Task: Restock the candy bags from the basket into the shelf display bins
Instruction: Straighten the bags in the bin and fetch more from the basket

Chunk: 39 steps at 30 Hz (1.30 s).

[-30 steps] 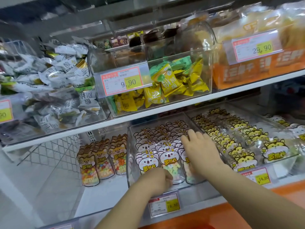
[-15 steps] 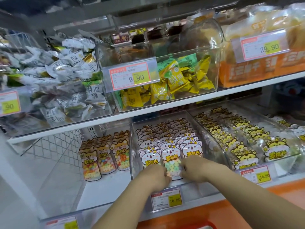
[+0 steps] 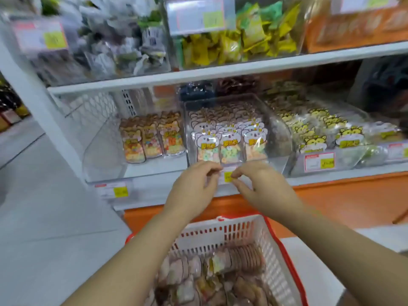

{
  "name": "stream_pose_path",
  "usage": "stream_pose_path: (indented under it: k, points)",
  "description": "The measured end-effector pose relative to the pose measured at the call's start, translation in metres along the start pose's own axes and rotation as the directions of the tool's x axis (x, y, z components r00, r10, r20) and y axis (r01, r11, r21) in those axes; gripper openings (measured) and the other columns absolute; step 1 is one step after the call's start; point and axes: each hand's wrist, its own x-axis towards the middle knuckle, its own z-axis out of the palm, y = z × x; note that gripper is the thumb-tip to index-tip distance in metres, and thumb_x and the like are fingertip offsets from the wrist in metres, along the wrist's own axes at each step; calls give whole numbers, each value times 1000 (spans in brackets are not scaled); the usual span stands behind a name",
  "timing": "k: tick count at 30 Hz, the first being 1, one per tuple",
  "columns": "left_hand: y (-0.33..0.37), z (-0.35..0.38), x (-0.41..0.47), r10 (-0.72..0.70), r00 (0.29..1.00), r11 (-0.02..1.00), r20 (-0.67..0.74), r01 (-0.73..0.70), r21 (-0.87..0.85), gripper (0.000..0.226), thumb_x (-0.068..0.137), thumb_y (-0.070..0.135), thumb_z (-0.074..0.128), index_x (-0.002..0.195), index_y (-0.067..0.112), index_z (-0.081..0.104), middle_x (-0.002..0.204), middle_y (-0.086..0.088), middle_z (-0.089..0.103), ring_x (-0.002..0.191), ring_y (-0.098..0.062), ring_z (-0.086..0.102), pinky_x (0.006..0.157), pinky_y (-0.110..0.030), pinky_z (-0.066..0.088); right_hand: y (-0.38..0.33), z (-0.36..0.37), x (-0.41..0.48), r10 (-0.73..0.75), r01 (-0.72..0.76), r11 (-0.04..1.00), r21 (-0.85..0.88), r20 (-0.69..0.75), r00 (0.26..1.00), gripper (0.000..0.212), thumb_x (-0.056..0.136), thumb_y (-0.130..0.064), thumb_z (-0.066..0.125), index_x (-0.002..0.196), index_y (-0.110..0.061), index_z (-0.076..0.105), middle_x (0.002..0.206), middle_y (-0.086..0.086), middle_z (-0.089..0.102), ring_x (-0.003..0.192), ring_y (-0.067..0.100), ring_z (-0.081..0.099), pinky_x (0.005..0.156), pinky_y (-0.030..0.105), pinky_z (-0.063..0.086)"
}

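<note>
**Restocking, between loads.** The loose bags (image 3: pixel 220 272) lie heaped in the basket (image 3: pixel 274 261) at 6 o'clock of the view, between the forearms; none is in hand. At 12 o'clock from the hands, the middle bin (image 3: pixel 278 129) shows three columns of white-faced bags (image 3: pixel 229 144) standing upright and packed front to back (the rear rows blur together).

The left hand (image 3: pixel 194 188) and right hand (image 3: pixel 262 186) hang just before that bin's front wall, with their fingertips nearly meeting over the price tag (image 3: pixel 228 176). The fingers of each are loosely curled and grasp nothing that can be seen. Whether they touch the tag cannot be told through the motion blur.

At 9 o'clock of the middle bin, the left bin (image 3: pixel 103 151) holds only a short block of orange bags (image 3: pixel 152 140), with bare floor beside them. At 3 o'clock, the right bin (image 3: pixel 362 120) carries yellow bags (image 3: pixel 313 140) up to its front wall.

Judged step: the middle bin looks full and both hands are free — a fresh pickup is due. The next move calls for lowering a hand toward 6 o'clock into the basket and sorting one kind out of the mixed heap. Those bags then go upright into the matching bin — likeliest the left bin, which has the most room.
</note>
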Motion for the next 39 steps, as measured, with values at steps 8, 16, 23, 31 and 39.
stream_pose_path:
  k: [8, 16, 23, 31, 39]
  points:
    - [-82, 57, -139, -349, 894, 936, 283, 316, 156, 21, 100, 27, 53, 115, 30, 67, 117, 13, 68, 103, -9, 63, 91, -33, 53, 0, 107, -81, 193, -100, 975, -196, 541, 819, 19, 92, -39, 53, 105, -31, 66, 119, -7, 68, 100, 21, 65, 79, 33, 53]
    - [-176, 92, -201, -627, 628, 775, 461, 440, 455, 32, 96, 29, 50, 127, 24, 56, 141, -11, 48, 128, -32, 47, 101, -43, 47, 41, 164, -111, 343, -252, 936, -247, 802, 488, 28, 98, -30, 53, 71, -29, 45, 82, -3, 56, 80, 18, 52, 61, 23, 35]
    - [-211, 131, -217, -696, 528, 718, 487, 502, 481, 56, 96, 35, 48, 149, 34, 32, 167, -4, -1, 150, -42, 10, 110, -56, 38, 53, 225, -127, 502, -397, 849, -348, 765, 404, 18, 84, -34, 55, 95, -25, 65, 99, 1, 65, 95, 24, 64, 85, 39, 55]
    - [-209, 158, -224, -725, 502, 689, 471, 551, 471, 51, 93, 33, 57, 140, 30, 39, 163, -6, -7, 148, -51, -14, 118, -57, 23, 60, 250, -186, 680, -664, 694, -276, 555, 480, 24, 91, -22, 55, 107, -29, 38, 80, -1, 62, 69, 17, 61, 59, 36, 54]
    - [-198, 150, -220, -743, 461, 666, 484, 579, 470, 45, 95, 32, 57, 138, 28, 46, 165, -2, -7, 149, -48, -15, 119, -55, 25, 71, 256, -190, 612, -587, 734, -343, 708, 352, 43, 92, -38, 58, 56, -18, 46, 54, -3, 46, 55, 15, 50, 46, 25, 29]
